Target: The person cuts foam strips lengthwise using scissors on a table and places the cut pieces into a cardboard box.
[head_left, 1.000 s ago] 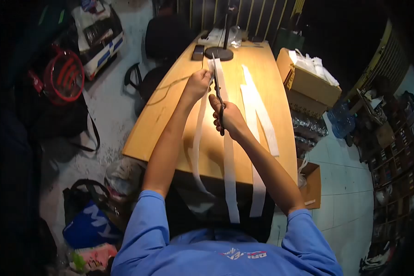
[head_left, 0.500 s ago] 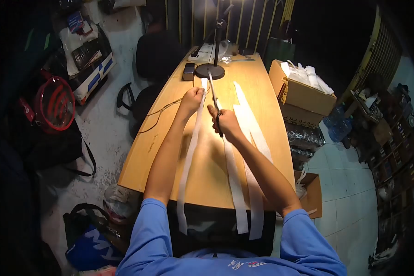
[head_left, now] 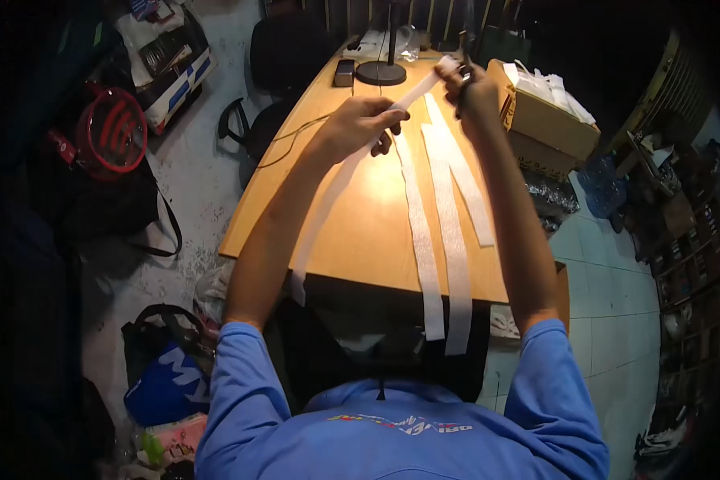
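Note:
My left hand (head_left: 358,128) is closed around a long white strip (head_left: 418,92), which looks like soft fabric or foam. Below that hand the strip runs down toward me and droops over the table's near edge. My right hand (head_left: 474,100) is raised at the far right of the table, fingers wrapped round a pair of scissors (head_left: 465,74) with the blades upward. The strip's far end meets the fingers of this hand and seems pinched there. Between my arms, several more white strips (head_left: 446,204) lie lengthwise on the wooden table (head_left: 352,232), two hanging past its edge.
A black lamp base (head_left: 380,74) stands at the table's far end beside a small dark box (head_left: 344,73). A thin cable crosses the left edge. To the right, a cardboard box (head_left: 548,120) holds white pieces. A black chair (head_left: 288,60) is at the left.
My right hand has swung up and right with the scissors, reaching the strip's far end. The strip now slants to the right through my left hand. The view has tilted somewhat.

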Demonstrator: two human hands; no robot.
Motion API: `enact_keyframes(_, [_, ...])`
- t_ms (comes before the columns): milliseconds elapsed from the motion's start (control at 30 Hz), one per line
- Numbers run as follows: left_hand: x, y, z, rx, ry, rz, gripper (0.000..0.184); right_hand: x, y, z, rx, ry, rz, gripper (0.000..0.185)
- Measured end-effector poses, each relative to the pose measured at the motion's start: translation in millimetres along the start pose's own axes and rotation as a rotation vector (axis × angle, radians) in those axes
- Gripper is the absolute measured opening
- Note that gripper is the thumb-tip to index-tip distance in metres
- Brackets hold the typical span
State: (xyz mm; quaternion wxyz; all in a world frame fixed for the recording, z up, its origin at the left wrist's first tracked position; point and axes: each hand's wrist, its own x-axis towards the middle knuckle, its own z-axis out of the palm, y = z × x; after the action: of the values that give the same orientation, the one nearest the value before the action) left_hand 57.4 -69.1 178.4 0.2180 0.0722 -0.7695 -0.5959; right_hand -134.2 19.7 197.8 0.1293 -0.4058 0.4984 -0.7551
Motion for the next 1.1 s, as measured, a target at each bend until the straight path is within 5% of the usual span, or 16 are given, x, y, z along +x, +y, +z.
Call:
enact_keyframes(333, [-72,-19,-21,0.064,-0.070,-0.177,0.026,-41,-38,-145,-0.170,0.145,-0.035,0.024])
enact_keyframes(400, [-67,-26,-21,0.035,-0.028,-0.208,0.025,-75,-51,-156,-0.378,0.146,0.108,0.033])
enact_keyframes(567, [-47,-44,-21,0.019,-0.013,-0.253,0.027,-212,-35,-174,0.067,-0.105,0.582,0.043])
enact_keyframes(633, [-39,-50,-16,0.002,-0.016,-0.263,0.029,-247,-56,-138,-0.049,-0.399,0.748,0.042])
enact_keyframes(767, [-31,-49,-2,-0.056,-0.027,-0.285,0.028,-263,-52,-95,-0.037,-0.569,0.920,0.049])
enact_keyframes(1100, [-45,-48,6,-0.192,-0.112,-0.302,0.029,-228,-31,-61,-0.139,-0.587,0.811,0.050])
